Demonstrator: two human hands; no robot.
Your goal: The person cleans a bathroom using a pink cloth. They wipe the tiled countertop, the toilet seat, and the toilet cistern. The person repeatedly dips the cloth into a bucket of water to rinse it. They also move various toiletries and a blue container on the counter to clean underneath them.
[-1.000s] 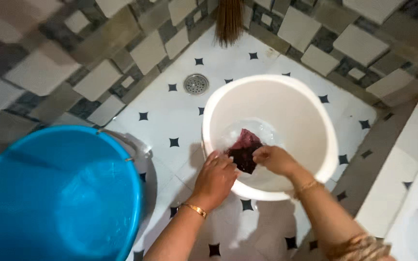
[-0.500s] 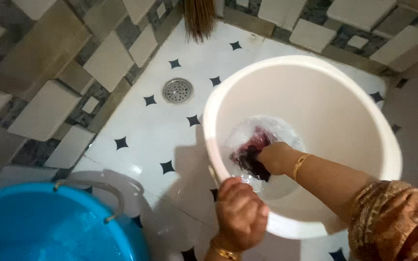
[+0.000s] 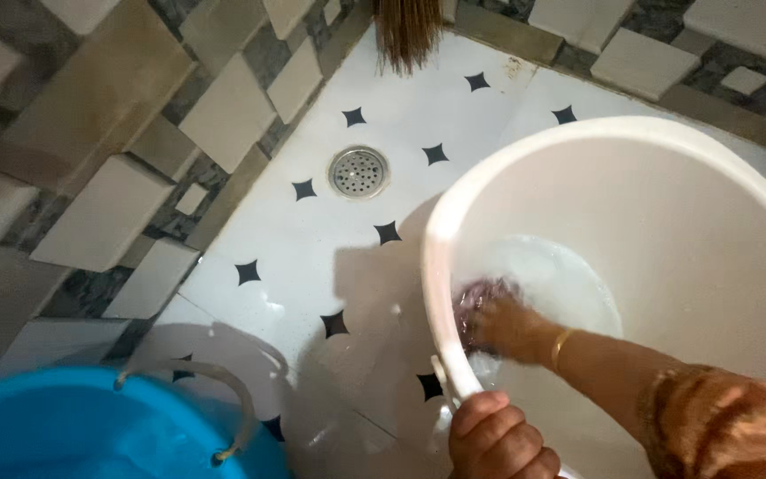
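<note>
White bucket (image 3: 667,186) is gripped at its rim by left hand (image 3: 498,439), fingers curled; right hand (image 3: 503,324) fingers clutch maroon cloth (image 3: 476,297) in water

No packages, labels, signs or screens visible; blurred frame edges may hide something.

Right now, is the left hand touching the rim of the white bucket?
Touching. The head view shows the left hand closed over the near rim of the white bucket, its fingers wrapped on the edge with no gap showing.
</note>
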